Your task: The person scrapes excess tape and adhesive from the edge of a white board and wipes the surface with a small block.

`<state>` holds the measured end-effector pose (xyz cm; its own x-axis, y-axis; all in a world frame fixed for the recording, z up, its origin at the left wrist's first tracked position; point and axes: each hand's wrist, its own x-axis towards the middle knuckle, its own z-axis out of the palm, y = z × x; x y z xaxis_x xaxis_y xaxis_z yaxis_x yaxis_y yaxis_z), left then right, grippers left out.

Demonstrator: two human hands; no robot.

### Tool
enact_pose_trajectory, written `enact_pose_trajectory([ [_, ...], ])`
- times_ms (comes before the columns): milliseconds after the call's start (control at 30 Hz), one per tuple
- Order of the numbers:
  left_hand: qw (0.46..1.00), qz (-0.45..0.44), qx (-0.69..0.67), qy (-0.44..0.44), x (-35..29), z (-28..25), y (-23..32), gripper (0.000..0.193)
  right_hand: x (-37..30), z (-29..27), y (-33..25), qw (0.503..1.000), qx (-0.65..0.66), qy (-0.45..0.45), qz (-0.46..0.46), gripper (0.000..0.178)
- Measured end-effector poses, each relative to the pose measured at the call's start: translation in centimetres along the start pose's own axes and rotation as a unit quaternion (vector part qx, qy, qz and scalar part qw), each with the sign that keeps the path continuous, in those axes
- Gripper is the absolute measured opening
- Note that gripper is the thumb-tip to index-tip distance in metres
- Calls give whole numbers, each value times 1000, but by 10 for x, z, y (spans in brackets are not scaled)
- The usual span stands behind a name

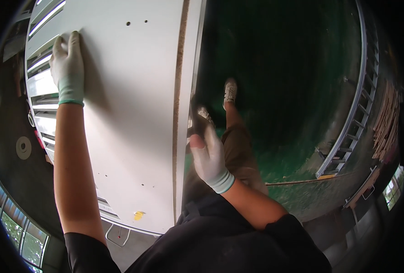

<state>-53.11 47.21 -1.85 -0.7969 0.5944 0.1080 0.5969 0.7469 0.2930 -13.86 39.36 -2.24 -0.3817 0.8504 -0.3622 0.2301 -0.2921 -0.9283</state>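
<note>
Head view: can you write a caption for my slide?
Gloved left hand flat on a white board, gloved right hand at its edge, above a green floor.

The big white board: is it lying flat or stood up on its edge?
Cannot tell for sure. The white board shows its broad face with the gloved left hand flat on it, while the right hand meets its raw edge.

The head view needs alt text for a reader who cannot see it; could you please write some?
A person's gloved left hand lies flat on a large white panel, while the gloved right hand is at the panel's raw brown edge. Below are the person's shoes on a green floor, with a metal ladder-like frame to the right.
</note>
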Motion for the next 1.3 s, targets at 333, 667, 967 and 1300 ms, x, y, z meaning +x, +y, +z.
enact_pose_trajectory([
  [333,999,19,-26,0,1,0,0,91,27,-21,-16,945,280,-4,167,36],
  [667,1000,-2,-18,-8,6,1,10,95,12,17,-7,998,31,32,-42,31],
  [967,995,16,-82,-46,78,-2,-31,94,13,20,-18,998,-18,42,-42,34],
  [1300,997,-10,-70,-36,56,0,-17,85,9,23,-26,990,-107,75,-53,51],
])
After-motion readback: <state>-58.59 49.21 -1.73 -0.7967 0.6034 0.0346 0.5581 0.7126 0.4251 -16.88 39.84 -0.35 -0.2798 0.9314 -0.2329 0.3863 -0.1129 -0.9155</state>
